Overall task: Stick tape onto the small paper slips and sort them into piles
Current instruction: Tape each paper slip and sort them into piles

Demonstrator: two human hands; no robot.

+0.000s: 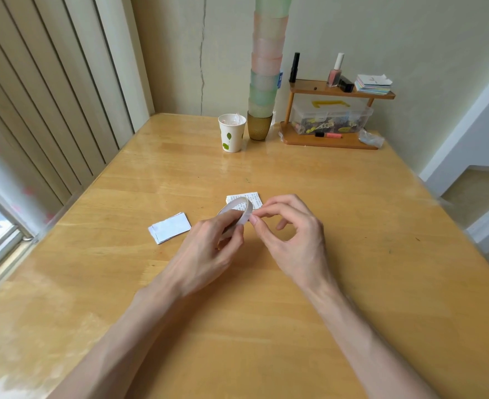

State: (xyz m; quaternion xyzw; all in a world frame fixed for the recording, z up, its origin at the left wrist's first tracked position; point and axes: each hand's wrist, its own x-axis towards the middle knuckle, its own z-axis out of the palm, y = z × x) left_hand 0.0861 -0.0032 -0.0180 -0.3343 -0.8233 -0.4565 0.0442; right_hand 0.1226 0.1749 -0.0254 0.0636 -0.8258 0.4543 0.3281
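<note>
My left hand grips a pale ring-shaped roll of tape above the middle of the wooden table. The thumb and forefinger of my right hand pinch at the roll's right edge, where the tape end lies. A small pile of printed paper slips sits on the table just behind the roll, partly hidden by it. A second small pile of white slips lies to the left of my left hand.
A paper cup with leaf prints and a tall stack of coloured cups stand at the back. A small wooden shelf with bottles, a clear box and paper notes is at the back right. The table's right edge drops toward a doorway.
</note>
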